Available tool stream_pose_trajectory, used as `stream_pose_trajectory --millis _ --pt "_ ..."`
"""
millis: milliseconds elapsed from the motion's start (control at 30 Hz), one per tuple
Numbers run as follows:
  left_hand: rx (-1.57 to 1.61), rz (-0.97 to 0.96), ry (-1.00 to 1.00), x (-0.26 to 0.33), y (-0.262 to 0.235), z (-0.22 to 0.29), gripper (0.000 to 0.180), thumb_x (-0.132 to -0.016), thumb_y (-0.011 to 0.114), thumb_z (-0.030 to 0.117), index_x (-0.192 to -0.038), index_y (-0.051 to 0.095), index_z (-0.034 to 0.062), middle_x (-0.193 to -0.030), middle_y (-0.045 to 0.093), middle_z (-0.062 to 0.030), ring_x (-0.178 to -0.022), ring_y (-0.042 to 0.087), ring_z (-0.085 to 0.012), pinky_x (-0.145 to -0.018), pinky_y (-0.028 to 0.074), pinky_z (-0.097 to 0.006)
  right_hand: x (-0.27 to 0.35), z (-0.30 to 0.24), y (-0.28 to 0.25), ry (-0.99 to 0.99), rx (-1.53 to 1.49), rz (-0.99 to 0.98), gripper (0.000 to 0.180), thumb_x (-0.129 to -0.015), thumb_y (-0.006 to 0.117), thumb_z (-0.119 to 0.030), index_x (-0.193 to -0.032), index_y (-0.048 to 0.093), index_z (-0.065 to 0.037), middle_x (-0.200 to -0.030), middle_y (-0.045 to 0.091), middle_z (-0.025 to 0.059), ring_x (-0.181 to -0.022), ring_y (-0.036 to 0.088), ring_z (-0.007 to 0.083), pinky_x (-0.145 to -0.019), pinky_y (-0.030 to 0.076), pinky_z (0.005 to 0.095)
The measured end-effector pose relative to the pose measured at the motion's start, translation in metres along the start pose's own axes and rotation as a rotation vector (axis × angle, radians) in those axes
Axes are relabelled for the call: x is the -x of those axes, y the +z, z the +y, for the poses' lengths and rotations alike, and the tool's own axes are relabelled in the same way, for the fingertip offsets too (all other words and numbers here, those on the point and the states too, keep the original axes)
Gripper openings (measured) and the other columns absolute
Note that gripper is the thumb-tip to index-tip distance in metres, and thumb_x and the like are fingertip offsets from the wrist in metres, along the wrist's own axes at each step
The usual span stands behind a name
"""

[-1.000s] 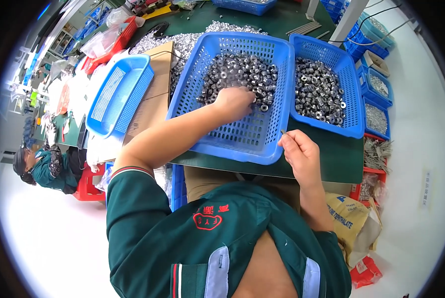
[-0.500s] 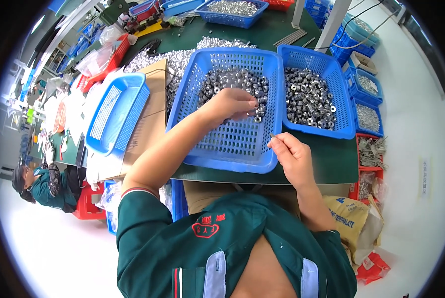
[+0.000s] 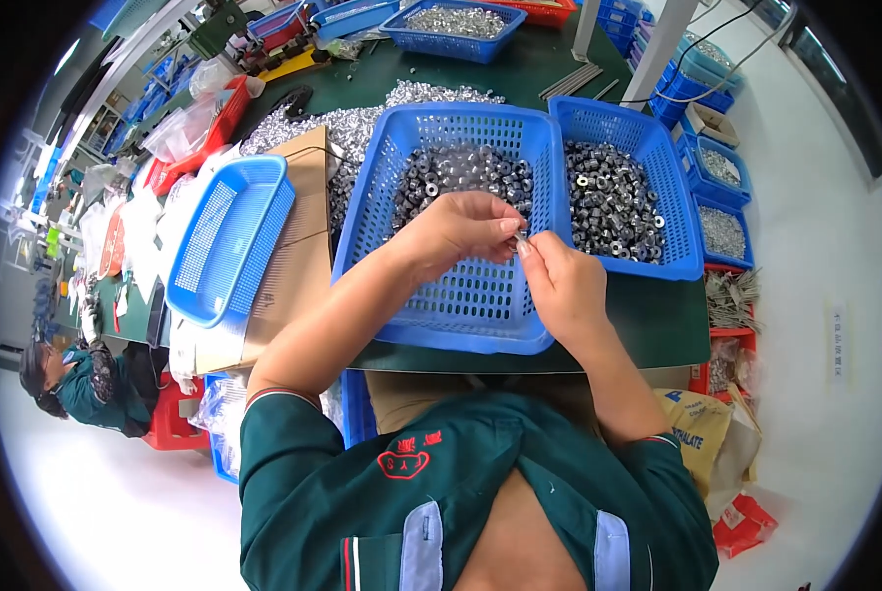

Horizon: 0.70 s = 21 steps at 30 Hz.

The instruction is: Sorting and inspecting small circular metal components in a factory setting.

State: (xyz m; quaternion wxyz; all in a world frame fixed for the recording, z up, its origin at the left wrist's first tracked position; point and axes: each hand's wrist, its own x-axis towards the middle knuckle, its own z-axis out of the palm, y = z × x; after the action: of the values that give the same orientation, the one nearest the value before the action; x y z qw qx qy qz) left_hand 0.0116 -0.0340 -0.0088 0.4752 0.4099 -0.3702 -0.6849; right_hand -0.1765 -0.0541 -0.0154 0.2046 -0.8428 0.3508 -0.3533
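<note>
Pinched between the fingertips of both hands is one small metal part, too tiny to make out in detail, held just above the middle blue basket. The left hand curls over it from the left with thumb and fingers closed on the piece, and the right hand meets it from the right, its fingertips pressed to the same part. Both hands hang over the basket's open mesh floor, while the heap of dark, ring-shaped metal pieces lies at the basket's far end. Just beside it on the right stands a second blue basket holding more of the same rings. To the left an empty-looking blue tray rests tilted on a sheet of cardboard. Beyond, loose silver parts are piled on the green table. Another person in a green jacket sits well apart at the lower left.
</note>
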Motion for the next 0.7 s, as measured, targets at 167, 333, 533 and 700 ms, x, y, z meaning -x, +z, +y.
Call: stream_pose_trajectory --millis 167,333,533,700 --pt "-0.093 0.014 0.018 -0.001 -0.011 -0.002 0.017 -0.087 0.067 0.017 -0.092 0.062 0.0017 -0.082 0.066 -0.0069 -0.069 0.062 -0.0129 -0.066 0.052 -0.025 -0.004 -0.006 -0.003 -0.061 0.079 -0.071 0.017 -0.087 0.060 -0.016 -0.076 0.054 -0.005 -0.062 0.057 0.0130 -0.056 0.057 0.0328 -0.049 0.041 0.0410" --pt "-0.057 0.027 -0.092 0.003 -0.011 0.004 0.023 -0.085 0.070 0.024 -0.087 0.061 0.0022 -0.077 0.065 -0.0068 -0.064 0.058 -0.0123 -0.061 0.046 -0.024 -0.010 -0.005 0.000 -0.341 0.250 0.030 0.018 -0.083 0.062 -0.014 -0.071 0.049 -0.006 -0.059 0.055 0.0101 -0.054 0.056 0.0297 -0.048 0.041 0.0395" --pt "-0.071 0.029 -0.036 0.005 -0.014 0.007 0.023 -0.084 0.070 0.021 -0.085 0.060 0.0012 -0.075 0.064 -0.0077 -0.062 0.057 -0.0125 -0.058 0.045 -0.024 -0.016 -0.006 0.002 -0.227 0.118 -0.047 0.020 -0.085 0.060 -0.016 -0.071 0.051 -0.004 -0.058 0.056 0.0100 -0.054 0.057 0.0290 -0.049 0.042 0.0367" --pt "-0.226 0.029 0.185 0.006 -0.007 0.010 0.016 -0.087 0.066 0.014 -0.091 0.062 -0.0011 -0.077 0.065 -0.0066 -0.066 0.059 -0.0103 -0.060 0.048 -0.023 -0.031 0.002 -0.006 0.389 -0.793 -0.423 0.026 -0.092 0.055 -0.023 -0.076 0.055 -0.002 -0.051 0.044 0.0018 -0.041 0.040 0.0101 -0.040 0.031 0.0277"
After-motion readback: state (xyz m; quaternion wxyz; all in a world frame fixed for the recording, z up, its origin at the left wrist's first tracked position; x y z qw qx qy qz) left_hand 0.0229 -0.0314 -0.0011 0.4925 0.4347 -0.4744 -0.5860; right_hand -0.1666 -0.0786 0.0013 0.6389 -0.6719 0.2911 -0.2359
